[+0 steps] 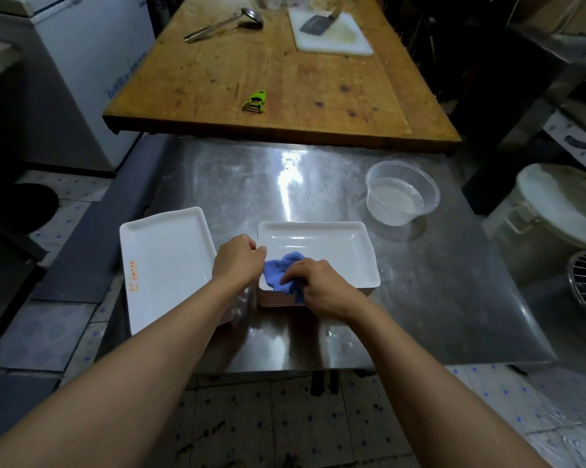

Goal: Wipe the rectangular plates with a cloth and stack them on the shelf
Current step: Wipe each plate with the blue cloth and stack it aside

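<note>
On steel table (318, 170): white glossy plate stack (322, 251); right hand (322, 288) fingers clutch blue cloth (285, 268), left hand (239, 261) pinches rim.

The left white plate (165, 261) carries a small orange printed mark near its near-left edge, too small to read. The white chest freezer (95, 62) bears blue lettering along its side, blurred beyond reading.

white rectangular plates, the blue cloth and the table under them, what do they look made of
White rectangular plates: glossy, smooth, with soft highlights; likely melamine or glazed ceramic, which cannot be told. Blue cloth: soft, fuzzy, crumpled fabric, probably microfibre or terry, under the right hand. Table: grey sheet metal, brushed, mirroring a bright streak, seemingly stainless steel.
</note>
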